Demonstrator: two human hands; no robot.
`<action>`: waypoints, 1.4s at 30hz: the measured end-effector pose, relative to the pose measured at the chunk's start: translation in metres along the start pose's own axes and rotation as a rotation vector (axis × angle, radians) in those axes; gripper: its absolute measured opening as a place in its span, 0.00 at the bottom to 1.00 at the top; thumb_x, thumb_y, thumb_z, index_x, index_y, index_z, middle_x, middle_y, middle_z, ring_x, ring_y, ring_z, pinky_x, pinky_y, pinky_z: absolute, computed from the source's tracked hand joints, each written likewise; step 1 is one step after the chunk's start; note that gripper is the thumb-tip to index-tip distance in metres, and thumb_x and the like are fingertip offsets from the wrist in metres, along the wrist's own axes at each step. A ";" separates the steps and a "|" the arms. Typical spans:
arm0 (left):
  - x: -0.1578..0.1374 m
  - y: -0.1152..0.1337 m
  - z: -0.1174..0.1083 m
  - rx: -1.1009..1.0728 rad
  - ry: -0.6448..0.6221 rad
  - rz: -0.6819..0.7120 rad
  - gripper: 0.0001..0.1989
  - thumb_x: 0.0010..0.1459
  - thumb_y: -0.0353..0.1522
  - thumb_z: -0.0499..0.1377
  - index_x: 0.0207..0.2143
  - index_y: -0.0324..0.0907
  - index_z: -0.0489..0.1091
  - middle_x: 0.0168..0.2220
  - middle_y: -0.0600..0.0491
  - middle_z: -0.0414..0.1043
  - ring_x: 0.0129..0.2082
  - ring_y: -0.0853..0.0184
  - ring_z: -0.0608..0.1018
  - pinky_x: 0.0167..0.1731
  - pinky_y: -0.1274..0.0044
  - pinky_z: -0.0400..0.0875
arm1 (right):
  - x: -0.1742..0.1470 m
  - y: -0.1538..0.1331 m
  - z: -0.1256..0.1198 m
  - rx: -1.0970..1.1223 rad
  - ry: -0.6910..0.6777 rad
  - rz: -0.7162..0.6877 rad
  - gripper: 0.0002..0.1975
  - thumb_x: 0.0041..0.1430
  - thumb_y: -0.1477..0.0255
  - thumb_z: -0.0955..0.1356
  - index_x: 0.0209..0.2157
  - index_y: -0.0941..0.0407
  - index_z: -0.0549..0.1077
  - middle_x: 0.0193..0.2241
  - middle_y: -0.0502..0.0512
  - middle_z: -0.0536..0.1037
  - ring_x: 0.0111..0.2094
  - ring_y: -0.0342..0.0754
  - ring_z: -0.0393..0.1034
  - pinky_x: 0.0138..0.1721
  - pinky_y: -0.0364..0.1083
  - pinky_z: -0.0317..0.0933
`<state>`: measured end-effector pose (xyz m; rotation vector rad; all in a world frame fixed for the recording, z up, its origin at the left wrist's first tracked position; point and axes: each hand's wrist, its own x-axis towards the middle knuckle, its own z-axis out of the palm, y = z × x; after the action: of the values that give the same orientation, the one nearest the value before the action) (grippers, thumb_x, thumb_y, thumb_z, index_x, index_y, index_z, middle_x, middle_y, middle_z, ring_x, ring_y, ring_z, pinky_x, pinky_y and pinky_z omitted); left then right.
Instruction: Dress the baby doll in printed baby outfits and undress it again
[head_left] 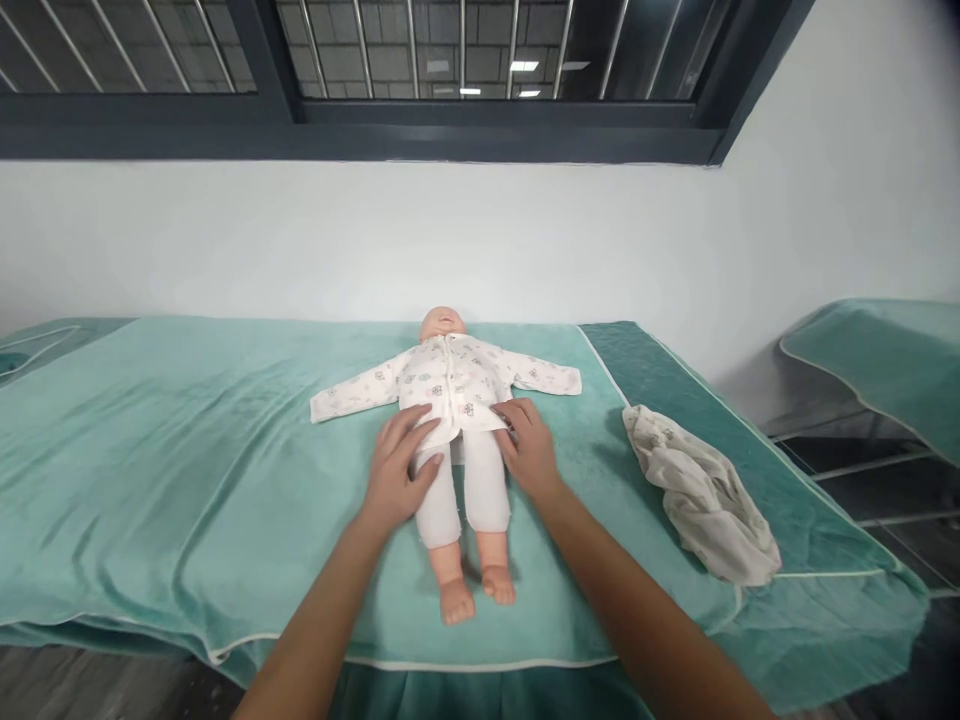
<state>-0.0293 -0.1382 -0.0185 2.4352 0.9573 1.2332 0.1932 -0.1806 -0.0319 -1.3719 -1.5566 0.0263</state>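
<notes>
A baby doll (pixel 443 322) lies on its back in the middle of the green bedspread, feet towards me. It wears a white patterned baby jacket (pixel 457 375), closed down the front, with both sleeves spread out sideways. White trousers (pixel 486 485) cover its legs down to the shins, and the feet are bare. My left hand (pixel 399 465) rests at the jacket's lower left edge and the left hip, fingers spread. On the other side, my right hand (pixel 527 443) touches the lower right hem with its fingers apart. Neither hand grips anything that I can see.
A crumpled off-white cloth (pixel 705 500) lies to the right on the green bedspread (pixel 187 450). Behind the bed stands a white wall (pixel 337 240) below a dark-framed barred window (pixel 495 130). Another green-covered surface (pixel 885 350) is at the far right.
</notes>
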 end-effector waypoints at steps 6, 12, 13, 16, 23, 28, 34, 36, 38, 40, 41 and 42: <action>0.003 0.000 0.010 -0.033 0.090 -0.085 0.17 0.56 0.27 0.55 0.48 0.48 0.72 0.55 0.50 0.68 0.57 0.60 0.69 0.59 0.64 0.63 | 0.013 0.006 0.006 0.243 0.078 0.265 0.13 0.64 0.64 0.59 0.36 0.55 0.71 0.32 0.51 0.73 0.34 0.47 0.65 0.37 0.45 0.59; -0.002 -0.009 0.008 -0.214 0.338 -0.359 0.08 0.62 0.35 0.55 0.35 0.44 0.72 0.38 0.52 0.71 0.40 0.65 0.74 0.43 0.73 0.69 | 0.017 0.020 0.007 0.456 0.306 0.531 0.15 0.60 0.59 0.63 0.29 0.57 0.69 0.28 0.47 0.69 0.33 0.43 0.60 0.37 0.42 0.57; -0.003 -0.013 0.007 -0.307 0.405 -0.454 0.10 0.62 0.38 0.54 0.32 0.43 0.70 0.32 0.54 0.69 0.34 0.68 0.72 0.37 0.75 0.69 | 0.018 0.023 0.007 0.494 0.335 0.549 0.15 0.59 0.59 0.64 0.30 0.57 0.69 0.28 0.47 0.68 0.32 0.42 0.59 0.36 0.41 0.56; -0.003 -0.024 0.006 -0.645 0.657 -0.677 0.17 0.60 0.43 0.57 0.24 0.42 0.62 0.21 0.59 0.56 0.22 0.73 0.63 0.24 0.80 0.61 | 0.017 0.029 0.007 0.611 0.406 0.610 0.15 0.58 0.59 0.65 0.38 0.56 0.70 0.27 0.46 0.67 0.28 0.41 0.58 0.31 0.41 0.56; -0.003 -0.033 0.009 -0.634 0.839 -0.744 0.11 0.56 0.35 0.61 0.38 0.44 0.62 0.34 0.57 0.63 0.32 0.73 0.69 0.35 0.78 0.68 | 0.015 0.026 0.004 0.692 0.466 0.629 0.20 0.56 0.58 0.67 0.45 0.56 0.70 0.23 0.44 0.65 0.24 0.40 0.57 0.26 0.40 0.54; -0.009 -0.022 0.005 -0.041 0.847 -0.507 0.19 0.52 0.26 0.59 0.47 0.43 0.62 0.51 0.47 0.60 0.53 0.63 0.66 0.52 0.68 0.65 | 0.014 0.027 0.008 0.576 0.347 0.610 0.24 0.50 0.59 0.70 0.46 0.57 0.71 0.24 0.44 0.69 0.24 0.41 0.58 0.28 0.41 0.54; -0.011 -0.012 0.005 0.069 0.572 -0.267 0.09 0.59 0.26 0.52 0.42 0.41 0.66 0.42 0.49 0.68 0.46 0.64 0.71 0.49 0.69 0.67 | 0.012 0.026 0.000 0.504 0.621 0.655 0.19 0.48 0.66 0.66 0.43 0.59 0.73 0.22 0.43 0.64 0.22 0.39 0.52 0.25 0.40 0.49; -0.011 -0.011 0.006 0.005 0.475 -0.322 0.08 0.61 0.27 0.51 0.41 0.42 0.67 0.40 0.50 0.70 0.41 0.66 0.73 0.43 0.73 0.69 | 0.010 0.022 -0.004 0.450 0.653 0.670 0.21 0.47 0.68 0.65 0.44 0.59 0.73 0.21 0.43 0.64 0.22 0.39 0.50 0.24 0.40 0.47; -0.011 -0.011 0.007 0.002 0.412 -0.349 0.08 0.62 0.27 0.50 0.39 0.42 0.67 0.38 0.51 0.72 0.39 0.66 0.74 0.41 0.74 0.68 | 0.007 0.018 -0.008 0.390 0.662 0.686 0.22 0.47 0.68 0.64 0.45 0.59 0.73 0.23 0.45 0.66 0.22 0.39 0.52 0.25 0.40 0.49; -0.011 -0.012 0.007 0.034 0.376 -0.346 0.08 0.62 0.27 0.50 0.38 0.43 0.68 0.38 0.52 0.72 0.39 0.66 0.74 0.41 0.74 0.68 | 0.004 0.015 -0.012 0.317 0.646 0.700 0.22 0.48 0.68 0.64 0.45 0.60 0.73 0.23 0.46 0.67 0.23 0.40 0.55 0.25 0.40 0.51; -0.011 -0.012 0.007 0.048 0.362 -0.348 0.08 0.61 0.27 0.50 0.38 0.43 0.68 0.37 0.52 0.73 0.38 0.65 0.73 0.41 0.74 0.68 | 0.003 0.014 -0.013 0.280 0.631 0.710 0.22 0.48 0.68 0.64 0.46 0.60 0.73 0.22 0.46 0.67 0.22 0.40 0.55 0.25 0.40 0.51; -0.011 -0.013 0.007 0.060 0.345 -0.355 0.09 0.61 0.27 0.50 0.37 0.43 0.68 0.37 0.52 0.73 0.38 0.65 0.73 0.40 0.74 0.68 | 0.001 0.013 -0.015 0.247 0.611 0.723 0.23 0.49 0.67 0.64 0.47 0.60 0.73 0.22 0.45 0.67 0.22 0.41 0.56 0.25 0.41 0.52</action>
<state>-0.0339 -0.1353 -0.0359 2.0032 1.4626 1.5283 0.2130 -0.1832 -0.0318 -1.4905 -0.4942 0.2130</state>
